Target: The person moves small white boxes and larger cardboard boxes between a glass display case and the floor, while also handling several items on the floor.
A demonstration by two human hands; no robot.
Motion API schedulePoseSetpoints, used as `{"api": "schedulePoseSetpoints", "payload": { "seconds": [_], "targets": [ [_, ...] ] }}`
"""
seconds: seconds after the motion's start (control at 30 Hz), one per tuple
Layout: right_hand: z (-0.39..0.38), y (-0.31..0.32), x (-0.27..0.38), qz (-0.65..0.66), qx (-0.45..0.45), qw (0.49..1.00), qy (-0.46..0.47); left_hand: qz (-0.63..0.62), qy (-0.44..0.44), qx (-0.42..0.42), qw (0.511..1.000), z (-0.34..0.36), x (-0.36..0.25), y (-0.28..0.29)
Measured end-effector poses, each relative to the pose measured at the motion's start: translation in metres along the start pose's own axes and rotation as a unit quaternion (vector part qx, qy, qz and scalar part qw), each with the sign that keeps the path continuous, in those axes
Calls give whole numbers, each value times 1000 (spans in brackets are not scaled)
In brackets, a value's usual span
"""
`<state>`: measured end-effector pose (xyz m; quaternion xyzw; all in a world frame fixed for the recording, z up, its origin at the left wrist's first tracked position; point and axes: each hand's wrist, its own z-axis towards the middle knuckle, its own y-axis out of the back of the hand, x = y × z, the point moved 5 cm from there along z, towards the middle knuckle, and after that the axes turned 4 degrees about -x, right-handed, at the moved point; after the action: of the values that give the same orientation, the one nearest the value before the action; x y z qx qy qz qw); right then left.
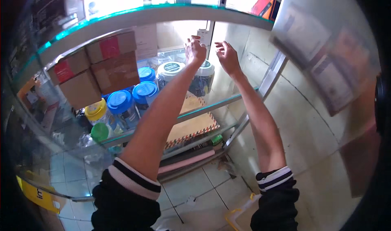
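Both hands reach into a glass display cabinet (158,12). My left hand (195,50), fingers loosely bent and apart, is raised over two white-lidded jars (171,69) with dark contents, near a pale fitting (204,36) at the back. My right hand (227,56) hovers to its right with bent, separated fingers and nothing visible in them. Jars with blue lids (120,100) and a yellow lid (95,108) stand left of my left forearm, beside a green lid (99,131). A large envelope with a striped border (193,127) lies below, partly hidden by that forearm.
Brown cardboard boxes (115,74) are stacked at the left of the cabinet. A glass door panel with papers (309,47) stands at the right. Metal shelf rails (232,135) cross below my arms, over a pink roll (187,161) and tiled floor (211,180). A yellow board (34,194) is at lower left.
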<state>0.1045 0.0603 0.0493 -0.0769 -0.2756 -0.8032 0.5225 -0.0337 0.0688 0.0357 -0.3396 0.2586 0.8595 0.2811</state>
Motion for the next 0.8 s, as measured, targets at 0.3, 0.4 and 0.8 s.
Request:
{"api": "schedulePoseSetpoints", "payload": {
  "seconds": [0.3, 0.4, 0.8],
  "targets": [
    [40, -78, -72, -252, 171, 951, 54, 278, -177, 246, 911, 46, 26, -58],
    [49, -93, -54, -303, 203, 931, -5, 330, -200, 240, 891, 56, 36, -56],
    [77, -107, -61, -344, 262, 901, -43, 333, -274, 115, 895, 65, 33, -40]
  ]
}}
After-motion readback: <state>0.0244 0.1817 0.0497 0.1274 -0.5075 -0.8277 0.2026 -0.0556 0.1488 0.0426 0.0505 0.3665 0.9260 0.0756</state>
